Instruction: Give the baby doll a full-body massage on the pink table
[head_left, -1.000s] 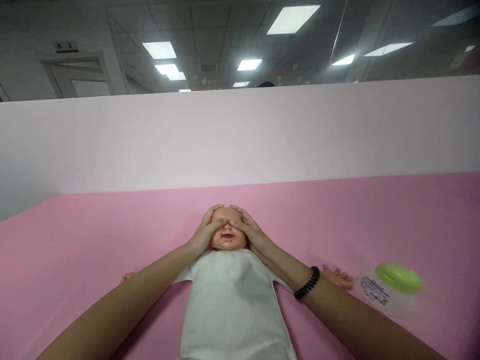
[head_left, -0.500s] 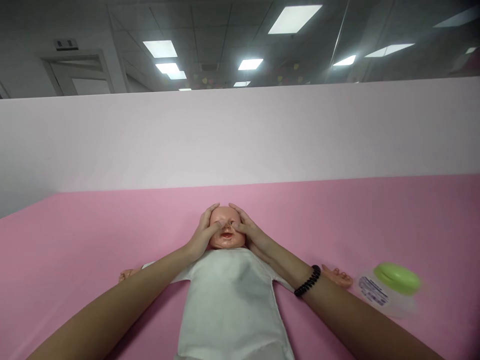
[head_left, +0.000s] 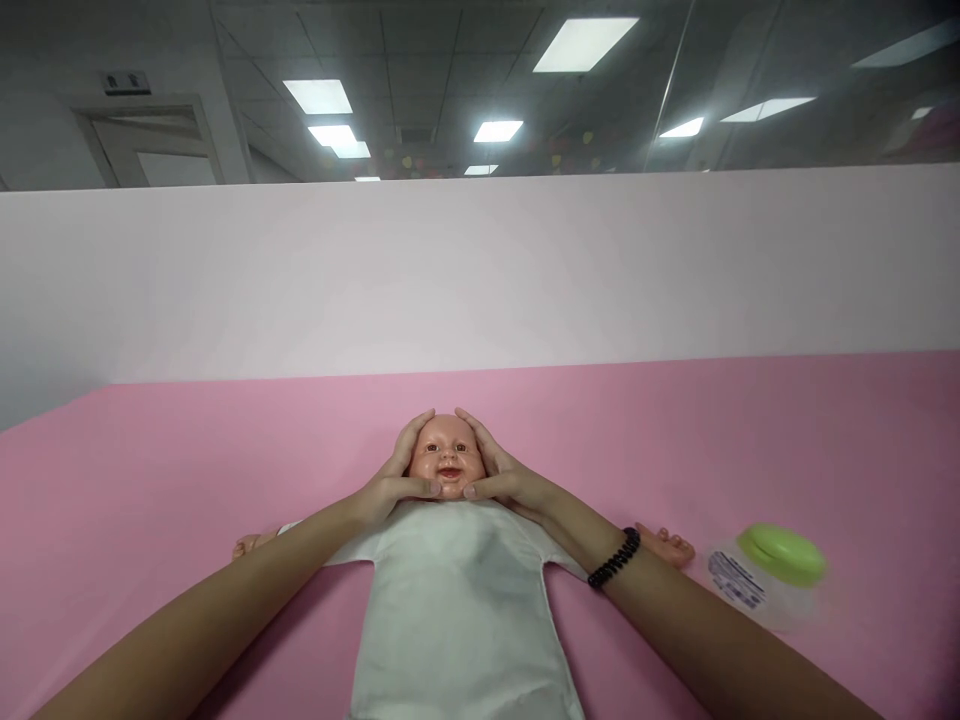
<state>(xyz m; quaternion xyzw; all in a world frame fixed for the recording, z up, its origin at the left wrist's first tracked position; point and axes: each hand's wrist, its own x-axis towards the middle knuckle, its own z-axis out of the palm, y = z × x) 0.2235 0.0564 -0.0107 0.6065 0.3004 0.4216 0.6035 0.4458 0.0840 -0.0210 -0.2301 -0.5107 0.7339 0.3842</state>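
A baby doll (head_left: 448, 452) in a white long-sleeved garment (head_left: 461, 600) lies on its back, face up, arms spread to both sides. My left hand (head_left: 396, 480) cups the left side of its head, the fingers along the temple and the thumb at the chin. On the other side, my right hand (head_left: 511, 480) mirrors this hold, its thumb also by the chin. Between my hands the doll's eyes, nose and open mouth show. A black coiled band (head_left: 615, 558) circles my right wrist. The doll's legs are out of view.
The doll lies on a pink surface (head_left: 225, 450) with a white panel (head_left: 480, 270) standing along its far side. A clear container with a green lid (head_left: 781, 553) and a printed label sits at the right, beyond the doll's hand (head_left: 667, 547). Glass and ceiling lights show above.
Both thumbs have slid down from beside the doll's nose to its chin, uncovering the eyes and cheeks. The fingers stay at the sides of the head.
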